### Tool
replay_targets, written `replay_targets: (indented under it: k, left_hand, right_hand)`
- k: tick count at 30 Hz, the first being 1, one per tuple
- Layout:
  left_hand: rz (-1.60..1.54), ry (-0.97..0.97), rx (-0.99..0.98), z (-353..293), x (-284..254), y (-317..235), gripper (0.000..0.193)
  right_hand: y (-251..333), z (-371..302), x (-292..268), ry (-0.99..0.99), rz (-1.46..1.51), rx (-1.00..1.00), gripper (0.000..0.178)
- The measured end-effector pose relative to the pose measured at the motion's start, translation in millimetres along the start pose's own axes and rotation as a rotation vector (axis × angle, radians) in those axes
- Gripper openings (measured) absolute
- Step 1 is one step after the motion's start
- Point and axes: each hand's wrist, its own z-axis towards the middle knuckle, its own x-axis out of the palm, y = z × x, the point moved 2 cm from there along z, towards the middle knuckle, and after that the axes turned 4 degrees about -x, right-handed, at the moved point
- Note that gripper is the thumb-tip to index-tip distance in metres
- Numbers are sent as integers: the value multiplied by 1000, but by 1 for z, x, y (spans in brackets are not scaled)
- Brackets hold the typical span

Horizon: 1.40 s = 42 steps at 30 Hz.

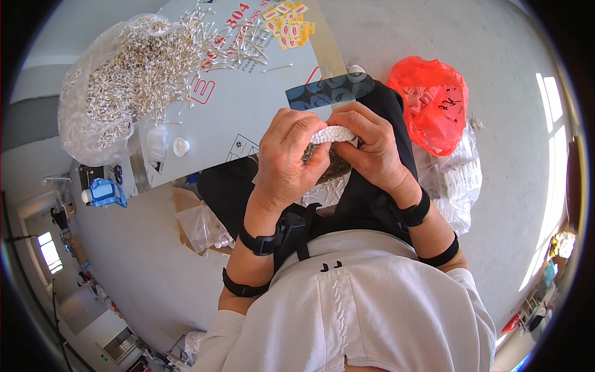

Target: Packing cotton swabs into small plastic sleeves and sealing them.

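Observation:
Between my two hands, above my lap, is a tight bundle of cotton swabs [333, 134], its white tips packed in a curved band. My left hand [286, 155] grips the bundle's left side with bent fingers and thumb. On the other side, my right hand [375, 146] closes its fingers and thumb on the right end. Most of the bundle's lower part is hidden by the hands; a brownish mass shows beneath it. Below my hands, loose cotton swabs [327, 191] lie between my legs.
The metal-topped table [217, 124] bears a clear bag of loose swabs [124, 80], yellow labels [290, 28], a white cap [181, 147] and a dark patterned sheet [328, 91]. At right are a red plastic bag [427, 118] and a clear bag of white packs [455, 177]. A cardboard box [186, 201] stands lower left.

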Motion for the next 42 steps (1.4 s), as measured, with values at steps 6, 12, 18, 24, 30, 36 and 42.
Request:
replay_targets:
  k: [6,12,18,24,30,36,42]
  left_hand:
    - [-11,2,5,-1,-1,3,35]
    - [-20,6,8,-1,-1,2,33]
    - [-38,7,35,-2,-1,4,32]
    - [-75,21,-29,0,-6,4,32]
    - [-158,78,-26,1,-6,5,29]
    - [-179,76,-10,-1,-5,6,25]
    - [-179,86,-137,0,-12,11,24]
  right_hand:
    - [9,1,-3,30,48,56,29]
    - [8,1,-3,51,78,40,28]
    - [6,3,-4,63,39,-53,27]
    - [15,4,-7,61,5,-36,27]
    - [14,5,-8,102,46,-28,23]
    - [13,4,-4,107,79,-34,20]
    - [9,3,-7,119,65,19,23]
